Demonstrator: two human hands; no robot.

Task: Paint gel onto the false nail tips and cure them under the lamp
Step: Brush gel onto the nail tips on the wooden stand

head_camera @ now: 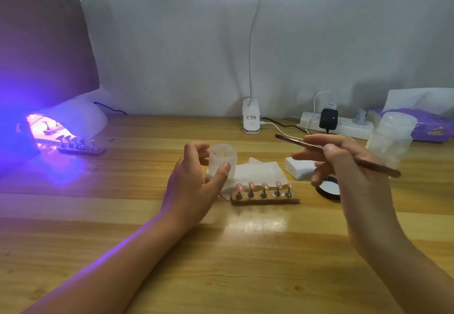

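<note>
A wooden holder (265, 199) with several pink false nail tips (264, 186) on metal stands sits at the table's middle. My left hand (194, 186) grips a small translucent white jar (222, 156) just left of it. Raised to the right, my right hand (344, 161) holds a thin brush (317, 145) with its tip pointing left, above the tips. At far left a white curing lamp (73, 119) glows violet. A second holder with nail tips (81, 147) lies at its mouth.
A white wipe (258, 171) lies under the jar and behind the holder. A white block (299, 167) and a round black lid (329, 188) sit right of it. At the back stand a clip desk lamp (251, 119), a power strip (344, 126) and a translucent container (390, 136).
</note>
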